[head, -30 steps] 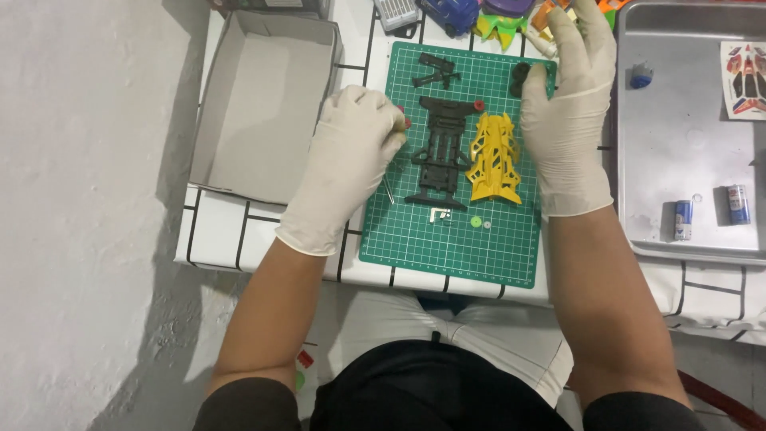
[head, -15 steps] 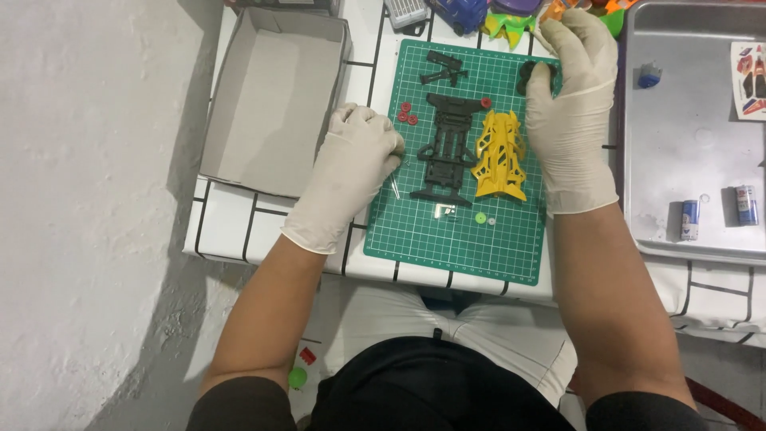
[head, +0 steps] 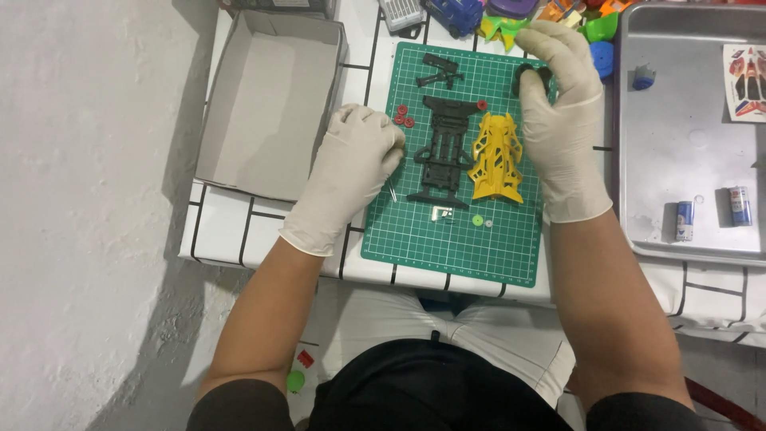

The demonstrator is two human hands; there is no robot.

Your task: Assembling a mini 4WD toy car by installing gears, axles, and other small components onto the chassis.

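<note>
A green cutting mat lies on the white grid-patterned table. On it are a black toy-car chassis, a yellow body shell, three small red rings, loose black parts, a small green gear and a small metal piece. My left hand, in a white glove, rests on the mat's left edge with its fingers curled in, beside a thin metal pin. My gloved right hand lies flat along the mat's right edge, its thumb against a black round part.
A grey open cardboard box sits left of the mat. On the right, a metal tray holds two small batteries, a blue cap and a sticker sheet. Colourful toy parts crowd the far edge.
My left hand has drawn back to the left, uncovering the red rings. The right hand stays along the mat's right edge.
</note>
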